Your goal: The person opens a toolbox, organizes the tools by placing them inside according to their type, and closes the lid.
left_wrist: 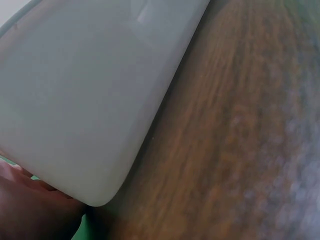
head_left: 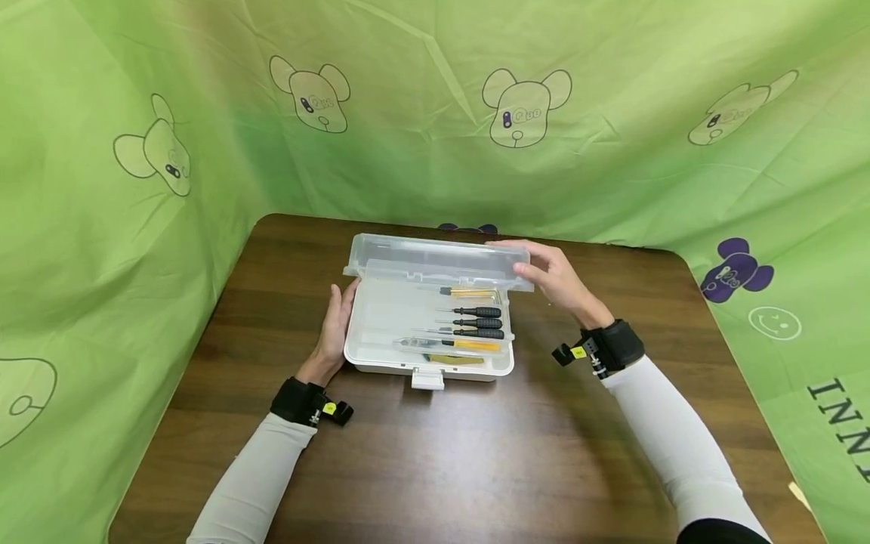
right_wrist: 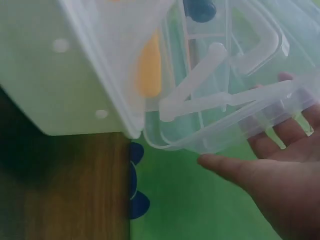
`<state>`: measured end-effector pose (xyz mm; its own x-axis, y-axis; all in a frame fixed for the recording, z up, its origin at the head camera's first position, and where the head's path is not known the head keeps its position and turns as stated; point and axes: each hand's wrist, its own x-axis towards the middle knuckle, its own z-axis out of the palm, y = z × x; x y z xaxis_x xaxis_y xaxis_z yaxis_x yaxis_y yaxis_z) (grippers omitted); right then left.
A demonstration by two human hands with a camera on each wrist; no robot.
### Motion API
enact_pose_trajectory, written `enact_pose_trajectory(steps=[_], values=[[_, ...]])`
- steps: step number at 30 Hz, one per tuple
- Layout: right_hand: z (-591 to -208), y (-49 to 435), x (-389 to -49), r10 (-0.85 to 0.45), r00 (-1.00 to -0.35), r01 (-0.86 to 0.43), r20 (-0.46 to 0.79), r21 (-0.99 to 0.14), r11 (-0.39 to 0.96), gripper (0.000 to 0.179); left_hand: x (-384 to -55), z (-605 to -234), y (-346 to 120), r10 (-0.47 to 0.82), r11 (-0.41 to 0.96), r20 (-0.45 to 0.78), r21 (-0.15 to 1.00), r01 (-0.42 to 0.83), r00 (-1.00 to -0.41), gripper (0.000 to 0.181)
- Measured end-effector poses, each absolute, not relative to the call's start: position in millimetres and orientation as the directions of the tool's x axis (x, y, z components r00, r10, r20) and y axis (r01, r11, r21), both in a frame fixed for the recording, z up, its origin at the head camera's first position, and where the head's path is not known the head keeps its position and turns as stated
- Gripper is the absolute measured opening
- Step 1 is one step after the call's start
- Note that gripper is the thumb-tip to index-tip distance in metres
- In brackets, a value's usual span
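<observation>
A white plastic toolbox (head_left: pixel 381 321) lies on the table with its clear lid (head_left: pixel 435 253) swung up along the back. My right hand (head_left: pixel 560 279) holds the lid's right end, the thumb in front and the other fingers behind; the right wrist view shows these fingers (right_wrist: pixel 280 135) through the clear plastic. Against the box's left side rests my left hand (head_left: pixel 333 329), its fingers extended; most of it is out of the left wrist view. Inside the box lie several black-handled screwdrivers (head_left: pixel 479 323), a yellow-handled tool (head_left: pixel 476 345) and a smaller yellow-and-black one (head_left: pixel 469 292).
A white latch (head_left: pixel 427 378) sticks out from the front of the box. The brown wooden table (head_left: pixel 435 468) ends at a green curtain (head_left: pixel 421 174) behind and at both sides. A flat yellowish item (head_left: pixel 457 360) lies near the box's front wall.
</observation>
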<state>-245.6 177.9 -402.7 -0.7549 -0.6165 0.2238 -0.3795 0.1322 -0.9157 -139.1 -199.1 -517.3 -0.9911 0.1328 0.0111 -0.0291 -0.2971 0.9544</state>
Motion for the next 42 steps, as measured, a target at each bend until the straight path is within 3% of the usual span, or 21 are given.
enact_pose_trajectory(steps=[3,9,15,22,33,42], values=[[-408,181,-237,-0.640,-0.716,-0.476,0.278,-0.865,0.156,0.047,-138,-517,-199,0.144,-0.310,-0.015,0.949,-0.060,-0.989,0.085],[-422,184,-218,-0.681,-0.624,-0.558,0.384,-0.829,0.044,0.052,-138,-514,-200,0.140,-0.322,0.007,0.946,-0.039,-0.990,0.089],[-433,183,-209,-0.692,-0.536,-0.700,0.483,-0.713,0.046,0.057,-139,-511,-202,0.126,-0.329,0.000,0.943,-0.042,-0.992,0.094],[-442,184,-199,-0.679,-0.517,-0.737,0.521,-0.674,0.044,0.059,-140,-511,-202,0.151,-0.314,0.038,0.949,-0.011,-0.988,0.093],[-455,179,-178,-0.702,-0.422,-0.817,0.574,-0.576,0.021,0.055,-140,-513,-206,0.146,-0.241,0.087,0.969,0.050,-0.985,0.084],[-464,180,-171,-0.691,-0.469,-0.795,0.550,-0.604,0.059,0.061,-137,-513,-205,0.142,-0.228,0.050,0.974,0.016,-0.989,0.067]])
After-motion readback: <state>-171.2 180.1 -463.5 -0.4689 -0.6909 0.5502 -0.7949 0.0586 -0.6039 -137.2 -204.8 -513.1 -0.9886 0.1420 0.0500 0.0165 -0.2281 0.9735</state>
